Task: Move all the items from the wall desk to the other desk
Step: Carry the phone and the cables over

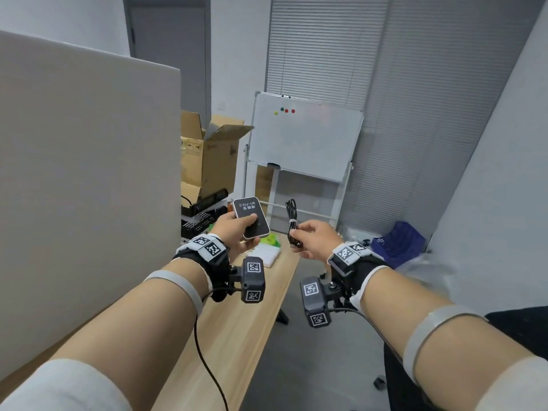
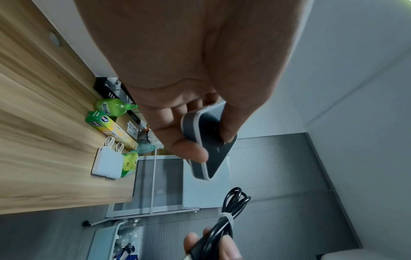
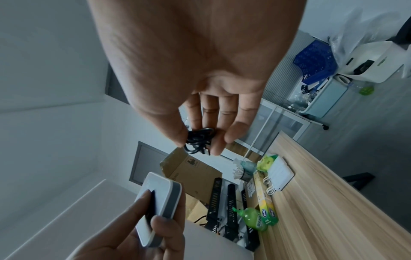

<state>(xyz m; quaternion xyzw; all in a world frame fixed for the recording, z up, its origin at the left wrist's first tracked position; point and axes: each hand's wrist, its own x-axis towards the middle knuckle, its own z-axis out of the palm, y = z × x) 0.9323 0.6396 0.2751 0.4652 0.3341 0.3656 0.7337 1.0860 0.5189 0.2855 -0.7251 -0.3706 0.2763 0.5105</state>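
A grey office with a whiteboard (image 1: pixel 305 137), closed blinds and cardboard boxes (image 1: pixel 207 155) lies ahead of the wooden worktop (image 1: pixel 237 321). The left hand (image 1: pixel 234 232) grips a dark Wi-Fi device (image 1: pixel 251 218), thumb on its face and fingers (image 2: pixel 189 146) curled under its pale back. The right hand (image 1: pixel 314 238) pinches a bundled black cable (image 1: pixel 292 221) between thumb and fingers (image 3: pixel 218 140). Beyond the fingers, at the worktop's far end, lie two white power banks (image 2: pixel 108 163), a green bottle (image 2: pixel 111 107) and a green-and-yellow box (image 2: pixel 111 128).
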